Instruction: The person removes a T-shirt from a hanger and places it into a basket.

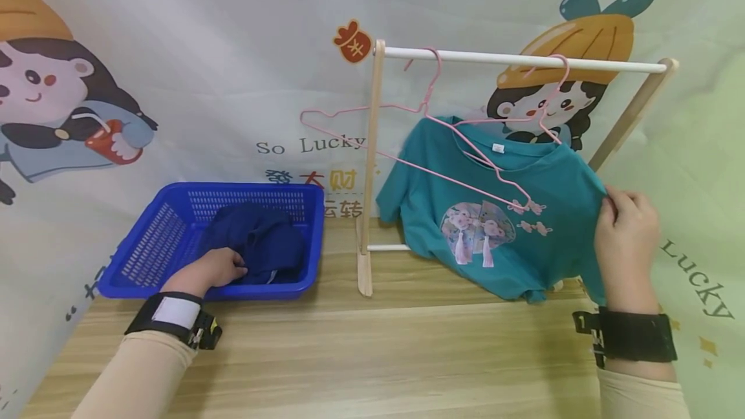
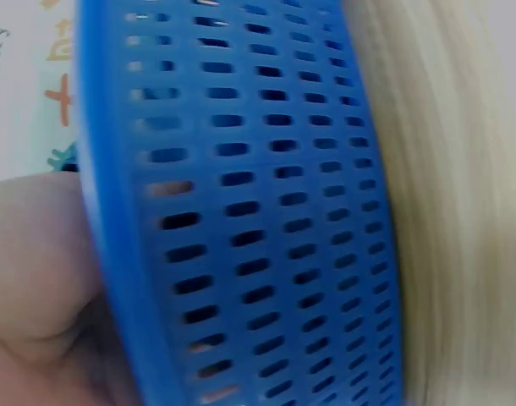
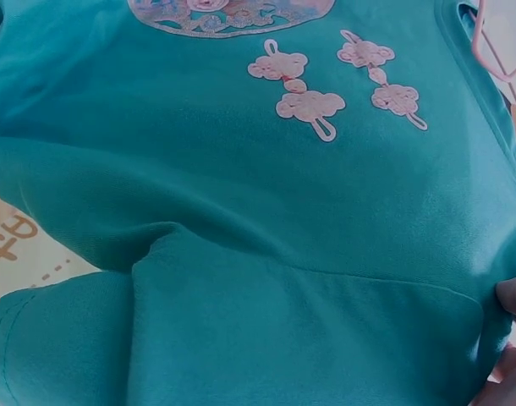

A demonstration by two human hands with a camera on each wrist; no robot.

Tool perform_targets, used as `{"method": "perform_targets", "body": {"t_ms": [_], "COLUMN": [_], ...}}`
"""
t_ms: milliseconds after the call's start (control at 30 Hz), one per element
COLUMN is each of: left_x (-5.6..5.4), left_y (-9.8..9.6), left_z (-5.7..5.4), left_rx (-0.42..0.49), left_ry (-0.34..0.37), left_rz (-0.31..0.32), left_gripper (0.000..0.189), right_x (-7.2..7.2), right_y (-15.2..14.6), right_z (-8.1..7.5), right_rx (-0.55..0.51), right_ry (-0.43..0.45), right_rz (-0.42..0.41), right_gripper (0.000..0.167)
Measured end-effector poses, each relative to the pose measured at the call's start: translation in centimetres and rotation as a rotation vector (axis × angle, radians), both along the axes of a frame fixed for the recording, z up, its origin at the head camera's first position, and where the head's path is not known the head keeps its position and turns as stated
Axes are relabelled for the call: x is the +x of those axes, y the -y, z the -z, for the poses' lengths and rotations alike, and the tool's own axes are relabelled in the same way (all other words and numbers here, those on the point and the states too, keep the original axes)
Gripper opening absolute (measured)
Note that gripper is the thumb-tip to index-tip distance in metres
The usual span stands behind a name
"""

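In the head view my left hand (image 1: 212, 269) reaches over the front rim into a blue plastic basket (image 1: 174, 291), its fingers bent against a dark blue piece of clothing (image 1: 273, 238). I cannot tell whether they grip it. The left wrist view catches that hand at the rim, its fingertips hidden. My right hand (image 1: 628, 238) pinches a teal T-shirt (image 1: 550, 247) at the sleeve side, thumb in front. This shirt hangs on a pink hanger (image 1: 560, 76); floral patches decorate its chest. The right wrist view shows the sleeve cloth (image 3: 309, 338) spread beside the fingers.
A small wooden rack (image 1: 372, 147) with a white rail (image 1: 495, 59) stands on the wood-grain table (image 1: 378, 354). Another pink hanger (image 1: 431, 86) without clothing hangs at the rail's left, slanting in front of the shirt. A printed cloth backdrop (image 1: 233, 50) rises behind.
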State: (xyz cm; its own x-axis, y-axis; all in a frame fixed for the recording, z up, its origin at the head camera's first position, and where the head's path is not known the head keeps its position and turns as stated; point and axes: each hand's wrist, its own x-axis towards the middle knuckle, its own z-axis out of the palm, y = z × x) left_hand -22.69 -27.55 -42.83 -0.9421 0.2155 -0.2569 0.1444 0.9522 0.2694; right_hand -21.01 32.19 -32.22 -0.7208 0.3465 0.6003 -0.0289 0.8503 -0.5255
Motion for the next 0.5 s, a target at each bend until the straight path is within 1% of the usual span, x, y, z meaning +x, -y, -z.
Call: {"method": "perform_targets", "body": {"t_ms": [133, 233, 367, 500], "left_x": [0.0, 0.0, 0.4, 0.9], "left_y": [-0.2, -0.2, -0.3, -0.7], "left_z": [-0.6, -0.8, -1.3, -2.1], "left_rx": [0.016, 0.014, 0.012, 0.017], "left_ry": [0.056, 0.068, 0.039, -0.012], "left_rz": [0.003, 0.004, -0.020, -0.077], "left_gripper": [0.030, 0.033, 0.035, 0.038], "right_x": [0.1, 0.1, 0.1, 0.2], "right_y": [0.0, 0.0, 0.1, 0.1], "right_z": [-0.1, -0.1, 0.0, -0.1], "right_rx": [-0.003, -0.003, -0.001, -0.012], "right_ry": [0.006, 0.006, -0.002, 0.015], "right_rz": [0.006, 0.003, -0.004, -0.004], "right_gripper": [0.037, 0.037, 0.037, 0.037]}}
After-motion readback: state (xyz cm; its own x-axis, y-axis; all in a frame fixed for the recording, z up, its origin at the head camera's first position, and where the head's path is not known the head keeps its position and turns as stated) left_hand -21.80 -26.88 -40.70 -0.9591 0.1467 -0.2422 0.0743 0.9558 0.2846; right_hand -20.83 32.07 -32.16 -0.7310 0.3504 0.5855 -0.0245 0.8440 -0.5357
